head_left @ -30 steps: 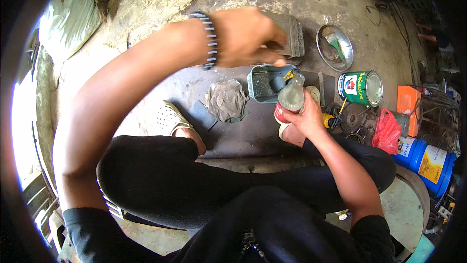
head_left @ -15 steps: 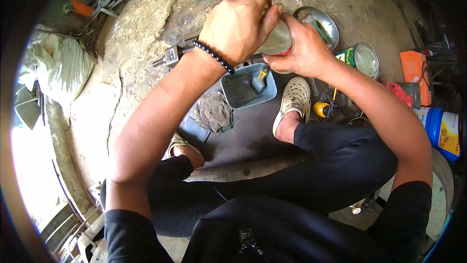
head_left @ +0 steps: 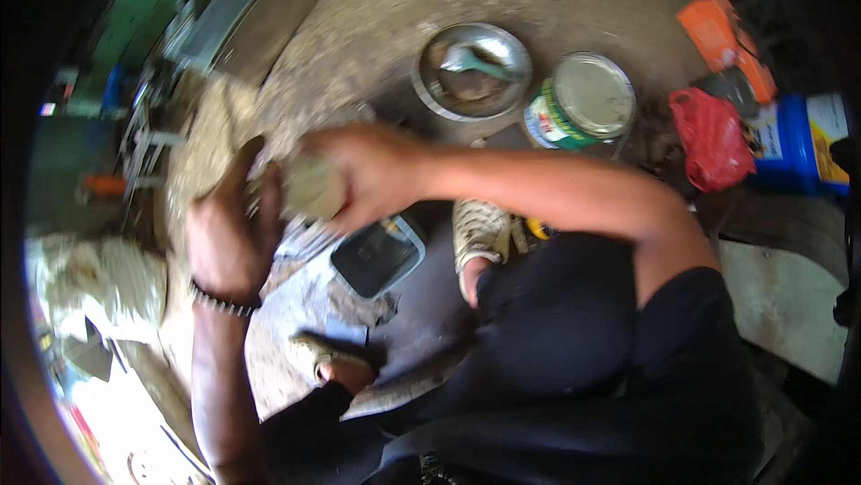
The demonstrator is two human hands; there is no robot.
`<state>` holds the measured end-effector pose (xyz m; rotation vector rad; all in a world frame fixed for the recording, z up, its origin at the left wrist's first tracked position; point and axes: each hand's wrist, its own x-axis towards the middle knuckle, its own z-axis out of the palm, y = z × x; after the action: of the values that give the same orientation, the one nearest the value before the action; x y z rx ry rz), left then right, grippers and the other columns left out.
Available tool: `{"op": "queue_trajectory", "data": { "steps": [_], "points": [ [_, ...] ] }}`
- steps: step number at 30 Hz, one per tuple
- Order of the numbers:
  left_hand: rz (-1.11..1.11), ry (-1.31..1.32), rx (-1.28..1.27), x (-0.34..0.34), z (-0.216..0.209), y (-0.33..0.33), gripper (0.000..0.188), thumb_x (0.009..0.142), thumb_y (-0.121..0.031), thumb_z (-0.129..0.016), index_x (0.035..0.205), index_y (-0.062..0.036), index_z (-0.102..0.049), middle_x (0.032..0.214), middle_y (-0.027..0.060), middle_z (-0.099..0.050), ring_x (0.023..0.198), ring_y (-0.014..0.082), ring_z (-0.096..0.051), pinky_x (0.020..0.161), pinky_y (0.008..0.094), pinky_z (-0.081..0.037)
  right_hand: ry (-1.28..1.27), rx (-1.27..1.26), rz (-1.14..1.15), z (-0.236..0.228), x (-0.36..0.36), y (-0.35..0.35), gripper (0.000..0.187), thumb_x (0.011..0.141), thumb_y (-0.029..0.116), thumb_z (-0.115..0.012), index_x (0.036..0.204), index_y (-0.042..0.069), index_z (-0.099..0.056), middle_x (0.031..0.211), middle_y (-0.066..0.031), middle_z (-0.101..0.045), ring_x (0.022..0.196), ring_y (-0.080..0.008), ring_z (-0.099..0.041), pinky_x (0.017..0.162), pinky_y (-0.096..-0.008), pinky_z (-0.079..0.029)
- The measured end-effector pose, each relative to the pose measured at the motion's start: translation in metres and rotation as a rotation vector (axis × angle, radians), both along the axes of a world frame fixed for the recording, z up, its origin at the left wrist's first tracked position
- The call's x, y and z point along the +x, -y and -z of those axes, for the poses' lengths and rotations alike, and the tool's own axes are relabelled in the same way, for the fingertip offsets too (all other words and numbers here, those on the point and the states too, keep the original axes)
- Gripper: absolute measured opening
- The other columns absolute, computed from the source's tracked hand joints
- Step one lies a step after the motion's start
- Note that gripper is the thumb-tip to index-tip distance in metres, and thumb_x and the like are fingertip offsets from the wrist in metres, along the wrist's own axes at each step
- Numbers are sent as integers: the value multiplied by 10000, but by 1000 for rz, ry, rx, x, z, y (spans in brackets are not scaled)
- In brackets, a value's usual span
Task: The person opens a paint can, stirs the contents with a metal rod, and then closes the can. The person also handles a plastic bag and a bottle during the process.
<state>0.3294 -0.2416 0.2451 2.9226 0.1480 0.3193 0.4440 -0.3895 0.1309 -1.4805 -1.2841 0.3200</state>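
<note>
My right hand [head_left: 377, 171] is wrapped round a small can [head_left: 314, 187], with the can's pale round end in sight. Close against the can is my left hand [head_left: 229, 238], its fingers curled and blurred; what they grip is too smeared to make out. Beneath and a little right of the can sits a light-blue plastic tub [head_left: 408, 272] with dark contents. Farther off, a steel bowl [head_left: 421, 82] holds a teal-handled tool [head_left: 475, 64]. A dark beaded bracelet is round my left wrist.
Right of the bowl stands a green paint can [head_left: 583, 113]. Beyond it are a red plastic bag [head_left: 710, 140], an orange machine [head_left: 722, 41] and a blue bucket [head_left: 794, 149]. White sacks [head_left: 99, 288] lie at the left. My clog-shod feet [head_left: 480, 234] flank the tub.
Both hands have swung left and nearer with the can. The view has turned, so the tub, bowl and paint can appear farther left. The hands are now blurred.
</note>
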Motion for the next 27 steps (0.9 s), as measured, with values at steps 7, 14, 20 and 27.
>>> {"op": "queue_trajectory", "data": {
  "steps": [7, 14, 20, 27],
  "points": [
    [-28, 110, -221, 1, 28, 10, 384, 986, -324, -564, 1168, 12, -604, 937, 213, -704, 851, 320, -701, 729, 402, -537, 140, 48, 24, 4, 12, -7, 646, 534, 305, -831, 1093, 85, -591, 915, -151, -662, 875, -364, -660, 735, -455, -536],
    [-425, 227, -262, -9, 67, 34, 396, 1034, -313, -456, 1029, 47, -618, 870, 206, -686, 773, 290, -673, 695, 400, -527, 183, -60, -38, 2, 11, 14, 637, 543, 302, -828, 1096, 93, -589, 903, -141, -655, 859, -350, -669, 718, -458, -537],
    [-174, 117, -353, 42, 55, 45, 394, 1029, -340, -442, 1048, 19, -602, 913, 206, -675, 820, 292, -651, 746, 411, -508, 160, -115, 44, 2, 44, 33, 725, 523, 393, -876, 1108, 85, -579, 955, -172, -656, 901, -387, -657, 780, -473, -527],
    [242, 92, -653, 72, 41, 60, 989, 900, -747, -396, 1567, -77, -106, 1440, 251, -435, 1138, 315, -592, 924, 411, -476, 333, 74, 582, 8, 88, 163, 720, 611, 266, -861, 1214, 29, -548, 950, -149, -666, 903, -335, -661, 828, -442, -511]
  ]
}}
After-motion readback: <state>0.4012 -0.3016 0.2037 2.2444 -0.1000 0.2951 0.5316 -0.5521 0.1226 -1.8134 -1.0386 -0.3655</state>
